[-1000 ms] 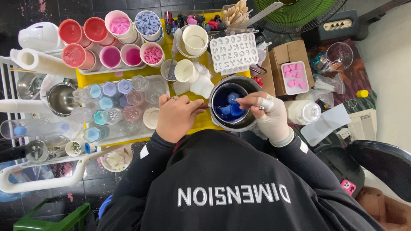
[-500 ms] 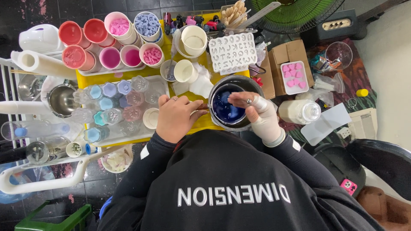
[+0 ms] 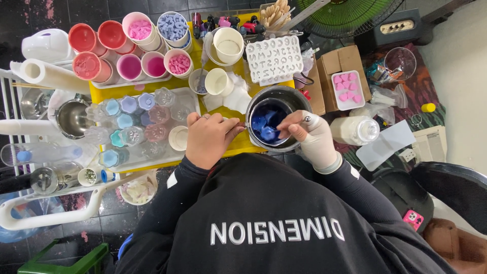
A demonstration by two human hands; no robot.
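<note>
A round metal pot (image 3: pixel 300 100) holds dark blue liquid and blue chunks (image 3: pixel 264 121); it stands on a yellow tabletop (image 3: pixel 234 71). My left hand (image 3: pixel 205 139), bare with a ring, is closed at the pot's left edge, seemingly around its handle, which is hidden. My right hand (image 3: pixel 310 136), in a white glove, reaches into the pot from the right, its fingertips pinched on a blue chunk near the bottom rim. My black top fills the lower part of the view.
Cups of red, pink and lilac pieces (image 3: pixel 132 38) stand at the back left. A clear tray of small moulds (image 3: pixel 142 122) lies left of my hands. Behind the pot are a white letter mould (image 3: pixel 274 58), white cups (image 3: pixel 228 44), a pink heart mould (image 3: pixel 347 90), a white bottle (image 3: pixel 355 130).
My right hand has shifted from the pot's right rim down and inward over the blue contents. The left hand stays at the pot's left edge.
</note>
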